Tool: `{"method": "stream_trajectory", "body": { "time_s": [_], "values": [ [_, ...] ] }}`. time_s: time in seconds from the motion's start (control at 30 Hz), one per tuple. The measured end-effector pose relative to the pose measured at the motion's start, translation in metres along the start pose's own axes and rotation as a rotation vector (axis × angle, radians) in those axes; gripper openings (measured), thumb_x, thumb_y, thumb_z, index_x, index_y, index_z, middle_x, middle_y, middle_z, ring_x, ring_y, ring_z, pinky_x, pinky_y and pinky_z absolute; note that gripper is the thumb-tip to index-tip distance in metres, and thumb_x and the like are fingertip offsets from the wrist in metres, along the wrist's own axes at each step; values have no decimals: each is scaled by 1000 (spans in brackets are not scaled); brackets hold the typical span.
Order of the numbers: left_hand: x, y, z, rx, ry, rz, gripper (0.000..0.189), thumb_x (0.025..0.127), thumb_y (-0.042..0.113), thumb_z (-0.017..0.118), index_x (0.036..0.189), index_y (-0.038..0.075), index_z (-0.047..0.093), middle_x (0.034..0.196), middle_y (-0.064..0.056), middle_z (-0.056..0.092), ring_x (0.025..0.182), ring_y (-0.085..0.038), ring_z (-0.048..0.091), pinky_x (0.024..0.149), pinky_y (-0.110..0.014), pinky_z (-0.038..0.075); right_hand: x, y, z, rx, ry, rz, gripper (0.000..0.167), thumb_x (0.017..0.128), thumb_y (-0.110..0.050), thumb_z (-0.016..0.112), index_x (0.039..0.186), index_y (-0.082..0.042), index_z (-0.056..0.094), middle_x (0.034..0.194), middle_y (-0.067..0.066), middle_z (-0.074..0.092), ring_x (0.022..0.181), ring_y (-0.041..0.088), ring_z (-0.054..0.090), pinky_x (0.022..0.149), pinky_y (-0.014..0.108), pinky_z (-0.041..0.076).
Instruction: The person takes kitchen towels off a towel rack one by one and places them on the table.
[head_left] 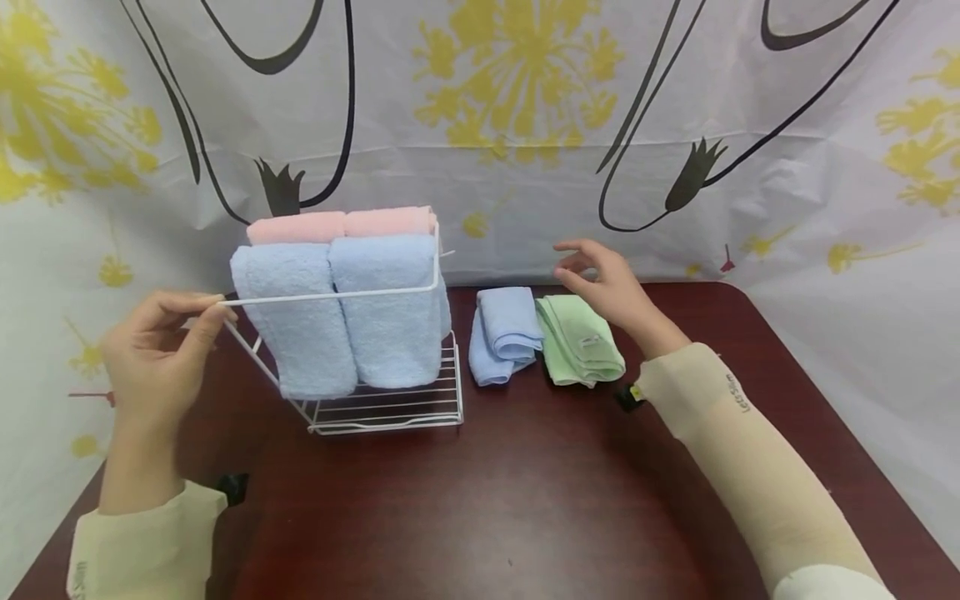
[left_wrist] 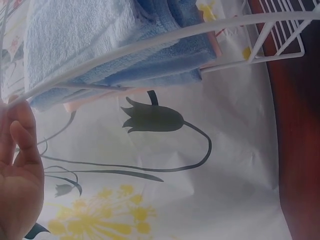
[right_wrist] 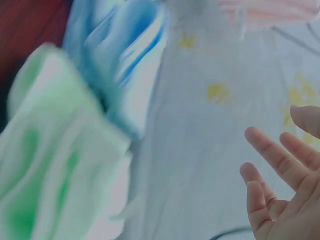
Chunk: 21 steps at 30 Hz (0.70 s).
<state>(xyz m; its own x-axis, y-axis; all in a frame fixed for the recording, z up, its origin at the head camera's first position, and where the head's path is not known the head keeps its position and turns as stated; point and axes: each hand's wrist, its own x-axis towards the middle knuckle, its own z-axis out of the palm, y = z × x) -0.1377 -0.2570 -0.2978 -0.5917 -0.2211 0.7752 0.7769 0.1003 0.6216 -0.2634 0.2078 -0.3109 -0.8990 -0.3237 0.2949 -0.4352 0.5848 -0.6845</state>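
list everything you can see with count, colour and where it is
table: 1, dark red-brown, under the work
patterned sheet: 1, whitish with yellow and dark flowers, behind
wire rack: 1, white, left of centre
blue towels: at least 2, light blue, in rack, front
pink towels: at least 2, pink, behind those
blue cloth: 1, light blue, right of rack
green cloth: 1, pale green, beside blue cloth
sleeves: 2, beige, both forearms
left hand: 1, bare, pinching rack's rim
right hand: 1, bare, above green cloth, holding nothing
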Motion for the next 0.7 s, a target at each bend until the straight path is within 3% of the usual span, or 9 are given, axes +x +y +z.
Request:
{"method": "stream_trajectory", "body": {
  "time_s": [0.17,0.37,0.53,0.7],
  "values": [
    [0,1,-1,62,-16,19,11,81,-19,65,91,-24,64,89,-1,76,79,-9,69,64,-9,55,13,-35,13,55,-39,-77,42,100,-28,59,140,-15,53,122,12,68,115,27,62,93,50,53],
    [0,3,1,55,11,4,14,78,-23,65,93,-25,65,90,-3,76,80,-10,71,68,-10,57,21,-82,26,95,-33,-150,39,99,-25,60,137,-15,56,121,7,69,119,22,58,94,48,54],
    [-1,5,1,230,10,7,14,79,-20,67,92,-24,65,90,6,75,79,-5,69,67,-8,55,22,-115,30,89,20,-194,37,98,-26,62,134,-16,59,123,2,68,121,18,55,97,47,52],
    [-4,8,1,388,6,28,17,78,-17,71,93,-22,66,92,15,73,80,1,65,64,-4,51,23,-139,35,139,-2,-241,37,97,-23,64,133,-14,60,123,1,68,119,15,56,98,41,53]
  ]
}}
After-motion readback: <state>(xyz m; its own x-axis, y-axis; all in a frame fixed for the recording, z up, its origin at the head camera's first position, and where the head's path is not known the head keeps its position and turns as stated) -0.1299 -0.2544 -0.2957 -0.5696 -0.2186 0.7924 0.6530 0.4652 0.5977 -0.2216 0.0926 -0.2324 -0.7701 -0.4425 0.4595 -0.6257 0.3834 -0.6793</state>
